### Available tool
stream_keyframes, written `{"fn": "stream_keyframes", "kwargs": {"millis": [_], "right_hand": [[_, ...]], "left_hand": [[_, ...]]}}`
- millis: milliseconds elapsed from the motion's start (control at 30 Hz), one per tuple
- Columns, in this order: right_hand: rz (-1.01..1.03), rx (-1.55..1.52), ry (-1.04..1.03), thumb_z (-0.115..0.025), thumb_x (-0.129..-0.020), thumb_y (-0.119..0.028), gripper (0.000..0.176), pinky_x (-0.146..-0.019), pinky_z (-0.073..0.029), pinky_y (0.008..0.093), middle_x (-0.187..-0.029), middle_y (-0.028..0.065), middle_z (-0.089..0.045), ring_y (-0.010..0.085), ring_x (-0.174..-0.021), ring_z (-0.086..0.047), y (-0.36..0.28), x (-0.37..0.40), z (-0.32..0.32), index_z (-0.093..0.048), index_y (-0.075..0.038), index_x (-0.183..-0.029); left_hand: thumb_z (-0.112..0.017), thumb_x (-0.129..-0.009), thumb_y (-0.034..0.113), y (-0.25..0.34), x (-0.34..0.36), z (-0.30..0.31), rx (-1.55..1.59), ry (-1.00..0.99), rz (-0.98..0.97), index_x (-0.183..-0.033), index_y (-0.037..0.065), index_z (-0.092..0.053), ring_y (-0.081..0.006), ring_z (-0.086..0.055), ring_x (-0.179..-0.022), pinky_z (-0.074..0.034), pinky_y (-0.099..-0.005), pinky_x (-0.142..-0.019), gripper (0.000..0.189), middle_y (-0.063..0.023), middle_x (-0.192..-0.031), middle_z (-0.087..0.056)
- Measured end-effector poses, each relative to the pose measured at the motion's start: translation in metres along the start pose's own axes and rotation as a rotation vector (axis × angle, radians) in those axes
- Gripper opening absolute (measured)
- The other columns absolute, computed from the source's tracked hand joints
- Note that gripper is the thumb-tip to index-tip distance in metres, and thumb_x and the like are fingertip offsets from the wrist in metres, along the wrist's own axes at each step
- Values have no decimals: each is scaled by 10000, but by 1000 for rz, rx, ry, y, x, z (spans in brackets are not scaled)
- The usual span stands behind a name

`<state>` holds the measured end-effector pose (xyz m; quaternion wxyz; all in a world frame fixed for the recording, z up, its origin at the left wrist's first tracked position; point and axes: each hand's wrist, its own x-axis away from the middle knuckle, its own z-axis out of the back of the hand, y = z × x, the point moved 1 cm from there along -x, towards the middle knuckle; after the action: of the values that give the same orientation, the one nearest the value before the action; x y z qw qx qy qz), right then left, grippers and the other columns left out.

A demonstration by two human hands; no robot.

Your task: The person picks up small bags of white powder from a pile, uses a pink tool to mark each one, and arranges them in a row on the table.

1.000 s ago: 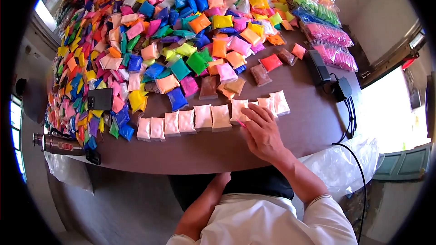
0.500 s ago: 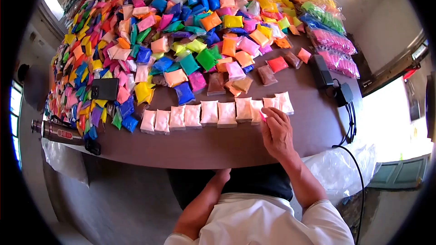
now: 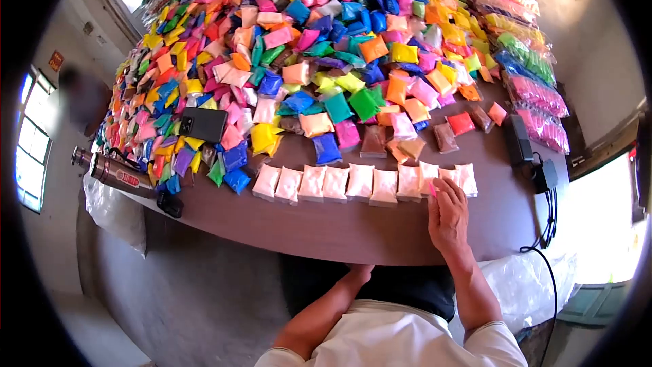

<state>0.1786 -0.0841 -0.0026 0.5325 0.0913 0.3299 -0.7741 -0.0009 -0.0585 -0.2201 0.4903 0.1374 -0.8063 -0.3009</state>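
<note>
My right hand [image 3: 448,212] is over the right part of a row of pale pink packets [image 3: 360,181] on the brown table [image 3: 319,228]. Its fingers are bent together round a small bright pink thing [image 3: 432,191], too small to name. The fingertips partly cover the packets near the right end. My left hand [image 3: 362,270] is low at the table's front edge, by my lap, and its fingers are hidden. Behind the row lie a blue packet [image 3: 327,149], a brown packet [image 3: 373,141] and a red packet [image 3: 460,123].
A large heap of coloured packets [image 3: 339,47] covers the back. Bagged bundles [image 3: 536,95] line the right side. A black phone [image 3: 203,124] rests on the heap; a metal flask [image 3: 122,175] lies at left. Black adapters [image 3: 543,175] with cables are at right. A blurred person [image 3: 85,98] is far left.
The view has shifted, so the table and packets appear farther right and mostly slightly lower. My right hand keeps about the same place over the row, with the pink thing still at its fingers.
</note>
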Motion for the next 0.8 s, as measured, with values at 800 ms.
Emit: {"fn": "stream_keyframes", "kwargs": {"millis": [800], "right_hand": [[234,-544,24,-608,-782,-139,111,-629,-487,434,-937,128,-610,354,-733,-608,-173,-168,-197,-621,-69,-867]], "left_hand": [[-496,-921,319,6,4,11,46,-8,26,-1106,112,-474,-148,-490,-889,-400,-301,-729,279,-47,-1020,-516]]}}
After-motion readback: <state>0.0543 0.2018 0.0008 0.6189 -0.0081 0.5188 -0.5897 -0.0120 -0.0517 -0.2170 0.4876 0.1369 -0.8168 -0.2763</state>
